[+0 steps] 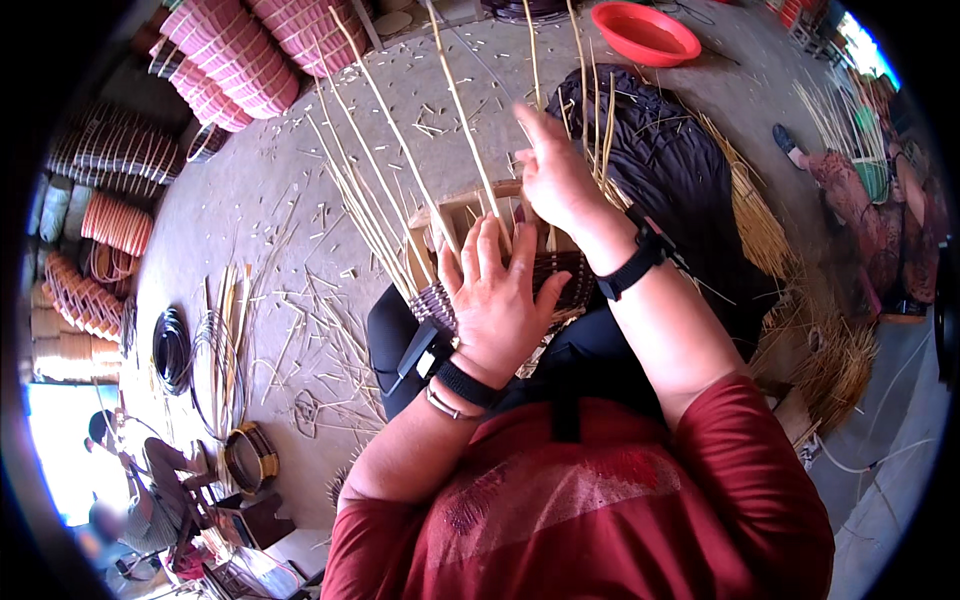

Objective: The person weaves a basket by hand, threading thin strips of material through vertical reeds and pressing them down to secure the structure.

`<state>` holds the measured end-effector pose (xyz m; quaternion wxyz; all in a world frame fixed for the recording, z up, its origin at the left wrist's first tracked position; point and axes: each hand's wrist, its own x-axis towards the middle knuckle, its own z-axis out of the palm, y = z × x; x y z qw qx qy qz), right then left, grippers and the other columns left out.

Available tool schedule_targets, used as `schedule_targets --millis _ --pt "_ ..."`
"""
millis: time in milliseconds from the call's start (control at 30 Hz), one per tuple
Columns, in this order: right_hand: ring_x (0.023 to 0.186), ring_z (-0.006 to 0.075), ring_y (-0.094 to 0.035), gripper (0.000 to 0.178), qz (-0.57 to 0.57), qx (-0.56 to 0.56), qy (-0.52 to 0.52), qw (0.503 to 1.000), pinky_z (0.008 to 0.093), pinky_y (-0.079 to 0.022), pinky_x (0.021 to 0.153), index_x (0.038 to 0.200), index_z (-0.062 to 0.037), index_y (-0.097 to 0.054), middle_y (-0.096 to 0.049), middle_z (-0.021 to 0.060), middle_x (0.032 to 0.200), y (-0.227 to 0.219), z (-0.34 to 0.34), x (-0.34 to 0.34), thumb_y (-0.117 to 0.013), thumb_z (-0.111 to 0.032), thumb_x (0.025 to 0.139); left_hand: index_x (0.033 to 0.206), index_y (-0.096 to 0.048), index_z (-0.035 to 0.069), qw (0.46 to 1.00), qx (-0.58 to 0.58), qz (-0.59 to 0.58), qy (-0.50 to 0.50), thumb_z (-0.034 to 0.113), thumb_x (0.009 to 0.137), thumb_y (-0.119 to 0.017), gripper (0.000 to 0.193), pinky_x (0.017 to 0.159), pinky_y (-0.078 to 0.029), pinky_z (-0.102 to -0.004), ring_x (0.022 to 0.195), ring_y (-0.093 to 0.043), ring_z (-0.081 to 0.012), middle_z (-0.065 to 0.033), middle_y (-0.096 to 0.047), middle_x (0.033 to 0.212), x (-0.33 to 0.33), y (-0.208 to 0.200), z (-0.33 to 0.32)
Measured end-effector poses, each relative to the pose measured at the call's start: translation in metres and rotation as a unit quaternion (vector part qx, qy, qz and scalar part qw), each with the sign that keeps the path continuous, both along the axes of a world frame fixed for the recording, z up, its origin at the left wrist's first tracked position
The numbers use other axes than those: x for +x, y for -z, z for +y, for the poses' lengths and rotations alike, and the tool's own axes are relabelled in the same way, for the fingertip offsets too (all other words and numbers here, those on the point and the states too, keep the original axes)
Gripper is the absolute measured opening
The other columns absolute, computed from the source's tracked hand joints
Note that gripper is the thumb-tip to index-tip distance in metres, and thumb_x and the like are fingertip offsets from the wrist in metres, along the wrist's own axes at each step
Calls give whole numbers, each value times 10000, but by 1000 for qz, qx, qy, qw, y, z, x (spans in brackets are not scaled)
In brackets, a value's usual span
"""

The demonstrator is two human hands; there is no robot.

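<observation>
A half-woven basket (432, 305) with a dark woven wall rests on my lap, its long pale stakes (462, 110) standing up and fanning outward. My left hand (497, 295) lies flat over the near side of the weave, fingers stretched and thumb apart, with stakes passing by its fingertips. Above the far right part of the basket is my right hand (565, 180), its index finger pointing outward and the other fingers curled in. What those curled fingers hold, if anything, is hidden. A wooden piece (465, 210) shows inside the basket, partly covered by my hands.
Dark cloth (650, 150) and a straw bundle (745, 200) lie at the right. A red basin (645, 35) stands far off. Stacked pink baskets (230, 55), a black coil (171, 350) and cut scraps occupy the left floor. Other people sit at far right and lower left.
</observation>
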<state>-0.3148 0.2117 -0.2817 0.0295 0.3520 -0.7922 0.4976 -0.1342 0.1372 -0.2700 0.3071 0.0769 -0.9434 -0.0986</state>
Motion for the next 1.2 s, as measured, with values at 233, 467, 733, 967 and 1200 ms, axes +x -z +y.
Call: schedule_targets --millis 233,467,733,967,1200 --pt "966 176 -664 484 -469 -449 -70 757 349 -556 866 1525 -80 -405 -661 88 1124 56 123 41 -531 -162 1065 1488 -537 261 998 -41 -48 25 255 884 -693 624 1207 -87 -681 1541 -256 -368 -157 -413 1578 -15 17 19" --pt "962 152 -630 333 -201 -240 -27 949 299 -509 920 1358 -47 -587 -683 96 1153 65 72 -11 -577 -51 1025 1386 -572 58 980 -125 -140 73 321 855 -713 609 1212 -117 -700 1448 -371 -319 -119 -565 1339 -36 14 55" --pt "920 154 -665 478 -408 -368 112 828 289 -524 766 1487 -15 -477 -683 95 1111 45 79 18 -563 -132 1031 994 -757 137 976 -136 -153 81 393 844 -744 297 1185 -200 -678 1344 -463 -307 -108 -580 1255 -56 11 50" --pt "582 31 -355 302 -418 -415 -142 795 202 -312 553 1233 -25 -675 -416 -84 661 -54 63 71 -512 -238 1093 894 -775 136 997 -34 -64 31 419 831 -789 289 1032 -389 -518 1112 -559 -295 -89 -597 1106 -28 -19 4" --pt "627 85 -434 316 -434 -310 -263 804 280 -462 671 1269 4 -620 -446 -30 708 1 8 77 -462 -225 1120 822 -704 8 925 368 94 -6 157 930 -781 199 914 -440 -339 1030 -549 -209 -60 -572 1031 47 70 -89"
